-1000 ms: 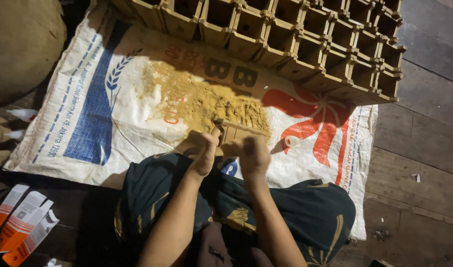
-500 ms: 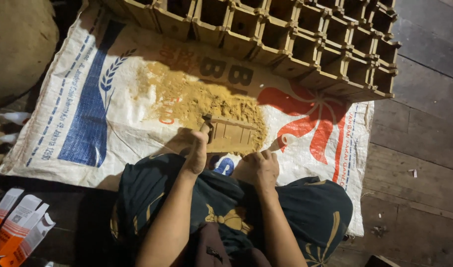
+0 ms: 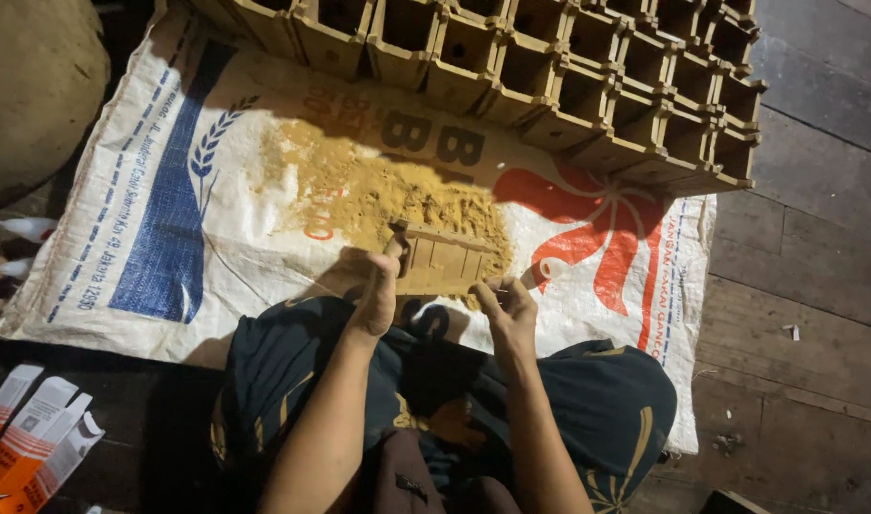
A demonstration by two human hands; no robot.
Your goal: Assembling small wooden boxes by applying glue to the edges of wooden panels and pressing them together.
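A small slatted wooden box lies at the near edge of a yellow sawdust pile on a printed white woven sack. My left hand grips the box's left end. Just right of the box, my right hand pinches a small white bottle whose tip points up and to the right. My legs, in dark patterned cloth, lie under both forearms.
Rows of open-topped wooden boxes stand along the sack's far edge. A big brown rounded bag sits at the top left. Orange-and-white cartons lie at the bottom left, with small white bottles at the left edge. Dark floor planks run along the right.
My right hand has left the box and drawn back to the right, now holding the small white bottle. My left hand stays on the box's left end.
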